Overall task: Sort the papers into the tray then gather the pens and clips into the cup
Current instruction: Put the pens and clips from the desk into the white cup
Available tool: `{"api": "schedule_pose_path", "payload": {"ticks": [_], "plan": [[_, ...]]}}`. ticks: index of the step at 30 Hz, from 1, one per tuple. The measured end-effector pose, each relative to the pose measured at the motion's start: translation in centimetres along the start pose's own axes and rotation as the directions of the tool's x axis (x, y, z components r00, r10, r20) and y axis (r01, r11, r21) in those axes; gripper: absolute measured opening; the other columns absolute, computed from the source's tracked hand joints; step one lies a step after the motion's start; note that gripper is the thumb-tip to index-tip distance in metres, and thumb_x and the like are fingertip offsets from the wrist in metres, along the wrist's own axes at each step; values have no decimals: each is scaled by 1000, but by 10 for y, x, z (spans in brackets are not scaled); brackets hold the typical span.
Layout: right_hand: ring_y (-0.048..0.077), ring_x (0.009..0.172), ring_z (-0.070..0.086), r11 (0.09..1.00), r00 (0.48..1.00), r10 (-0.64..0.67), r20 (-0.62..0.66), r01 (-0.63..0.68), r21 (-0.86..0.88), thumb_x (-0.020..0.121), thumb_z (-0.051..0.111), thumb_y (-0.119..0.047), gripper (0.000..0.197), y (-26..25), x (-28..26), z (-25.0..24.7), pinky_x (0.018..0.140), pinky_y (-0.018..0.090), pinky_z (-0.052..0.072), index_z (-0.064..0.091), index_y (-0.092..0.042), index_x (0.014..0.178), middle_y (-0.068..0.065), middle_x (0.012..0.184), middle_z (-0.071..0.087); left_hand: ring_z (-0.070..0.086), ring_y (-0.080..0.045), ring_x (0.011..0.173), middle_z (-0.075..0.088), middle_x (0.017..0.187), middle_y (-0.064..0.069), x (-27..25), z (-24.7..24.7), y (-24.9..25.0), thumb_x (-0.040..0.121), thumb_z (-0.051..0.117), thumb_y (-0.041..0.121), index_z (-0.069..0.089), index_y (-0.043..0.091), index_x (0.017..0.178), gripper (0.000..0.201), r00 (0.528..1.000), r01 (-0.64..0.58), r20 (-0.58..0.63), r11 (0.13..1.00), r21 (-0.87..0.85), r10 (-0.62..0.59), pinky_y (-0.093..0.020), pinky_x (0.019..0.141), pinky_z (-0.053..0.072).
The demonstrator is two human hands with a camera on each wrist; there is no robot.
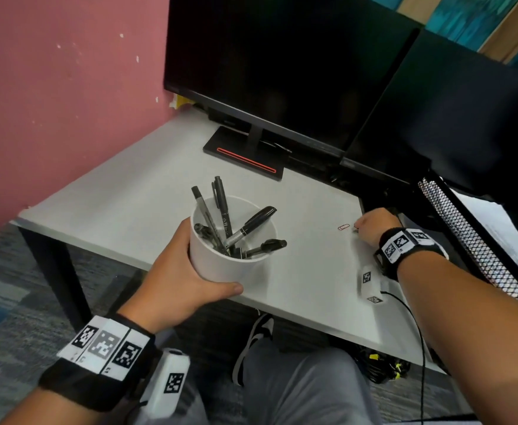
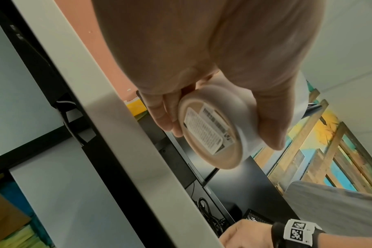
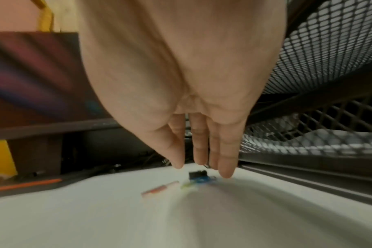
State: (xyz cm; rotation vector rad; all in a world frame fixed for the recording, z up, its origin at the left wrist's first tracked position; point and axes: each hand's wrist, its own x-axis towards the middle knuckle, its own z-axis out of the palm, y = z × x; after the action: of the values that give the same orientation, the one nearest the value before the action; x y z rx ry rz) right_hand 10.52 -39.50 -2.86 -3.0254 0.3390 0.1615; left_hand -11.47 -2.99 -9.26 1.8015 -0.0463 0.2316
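Observation:
My left hand (image 1: pixel 196 271) grips a white cup (image 1: pixel 230 265) just above the desk's front edge, thumb on the near side. Several black pens (image 1: pixel 251 223) stand in it. Its labelled base (image 2: pixel 210 134) faces the left wrist view. My right hand (image 1: pixel 374 225) hovers low over the desk beside the black mesh tray (image 1: pixel 466 237), which holds white papers (image 1: pixel 512 234). A red paper clip (image 1: pixel 343 227) lies just left of it. In the right wrist view the straight fingers (image 3: pixel 225 159) point down over a black binder clip (image 3: pixel 199 174), a blue clip (image 3: pixel 204 180), a green clip (image 3: pixel 187 185) and the red clip (image 3: pixel 159 188).
Two dark monitors (image 1: pixel 267 72) stand at the back of the grey desk (image 1: pixel 129 194); one stand (image 1: pixel 242 154) has a red stripe. A pink wall (image 1: pixel 52 102) is on the left. Cables (image 1: pixel 380 366) lie under the desk. A black cord (image 1: pixel 417 326) trails from my right wrist.

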Motion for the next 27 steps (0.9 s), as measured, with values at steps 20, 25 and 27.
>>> {"api": "schedule_pose_path", "payload": {"ticks": [20, 25, 27], "plan": [[30, 96, 75, 1000, 1000, 15, 18, -15, -11, 92, 66, -13, 18, 12, -4, 19, 90, 39, 63, 83, -10, 95, 9, 101, 80, 67, -3, 118, 71, 126, 17, 0, 3, -6, 49, 103, 40, 54, 38, 137, 100, 999, -13, 30, 999, -30, 14, -30, 93, 54], [37, 77, 78, 994, 991, 53, 121, -63, 84, 90, 63, -10, 21, 18, -14, 17, 81, 45, 66, 79, 3, 94, 24, 89, 80, 67, -3, 117, 71, 126, 18, 0, 4, -4, 53, 105, 30, 54, 37, 137, 99, 999, -13, 43, 1000, -19, 14, -26, 91, 54], [33, 67, 73, 983, 986, 63, 153, -88, 159, 89, 65, -6, 18, 21, -18, 13, 79, 46, 65, 76, 8, 92, 28, 88, 78, 67, -6, 119, 71, 127, 15, 1, 4, -4, 53, 105, 35, 55, 36, 139, 100, 998, -19, 55, 1000, -19, 20, -33, 96, 56]]}}
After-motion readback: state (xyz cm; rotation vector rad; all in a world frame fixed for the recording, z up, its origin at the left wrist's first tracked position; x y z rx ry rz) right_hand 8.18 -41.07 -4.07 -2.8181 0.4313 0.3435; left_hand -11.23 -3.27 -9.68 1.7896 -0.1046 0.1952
